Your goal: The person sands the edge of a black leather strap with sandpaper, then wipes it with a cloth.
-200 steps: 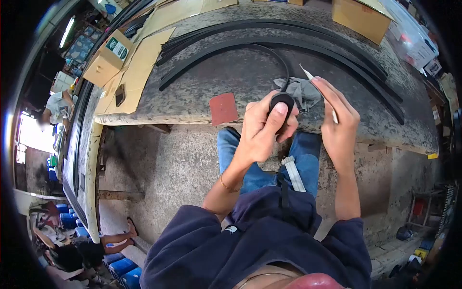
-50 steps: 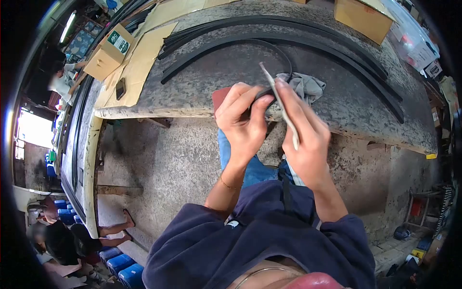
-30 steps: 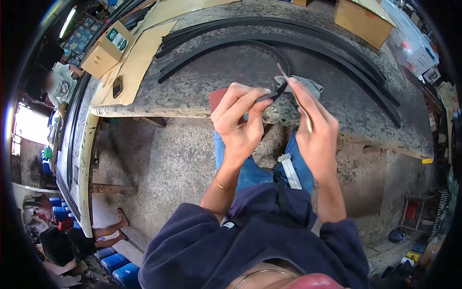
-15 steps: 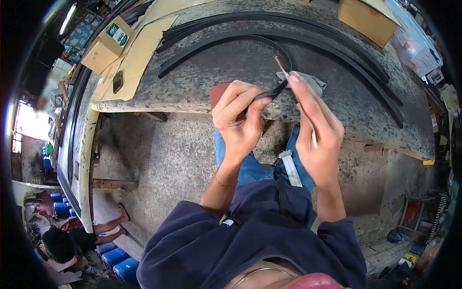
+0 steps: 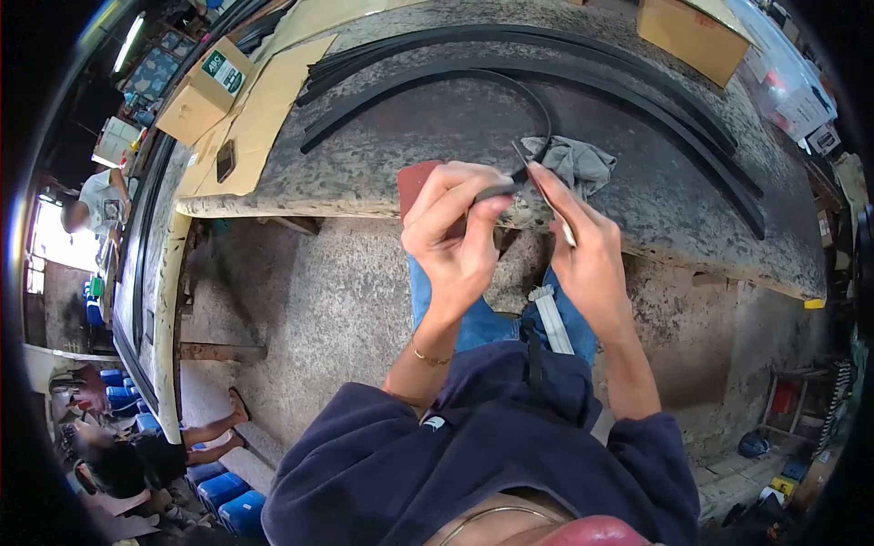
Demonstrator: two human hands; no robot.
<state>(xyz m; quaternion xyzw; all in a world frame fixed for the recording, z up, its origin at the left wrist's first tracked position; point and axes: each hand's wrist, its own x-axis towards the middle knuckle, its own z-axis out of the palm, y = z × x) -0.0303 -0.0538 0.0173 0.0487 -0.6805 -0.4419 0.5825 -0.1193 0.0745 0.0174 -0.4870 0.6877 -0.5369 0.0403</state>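
Observation:
Pinched in my left hand [image 5: 451, 214] is the end of a narrow black strip [image 5: 543, 100], which loops up from the table to my fingers. My right hand [image 5: 583, 241] closes around a slim, thin tool [image 5: 566, 229] with a pale lower end; its narrow tip crosses near the strip's end, and I cannot make out its exact kind. Both hands are close together above the table's near edge. Behind my right fingers lies a crumpled grey cloth [image 5: 583, 166]. A reddish-brown flat piece [image 5: 415, 182] shows partly behind my left hand.
Long black strips [image 5: 637, 100] lie curved across the worn table [image 5: 364, 182]. Cardboard [image 5: 250, 150] with a phone [image 5: 226, 158] and a small box [image 5: 205, 91] is at left, a larger box [image 5: 696, 36] at back right. Other people [image 5: 137, 455] are at far left.
My right hand has come lower and slightly left, and the tool's tip has dropped towards the strip's end. More of the grey cloth shows. My left hand keeps its grip nearly in place.

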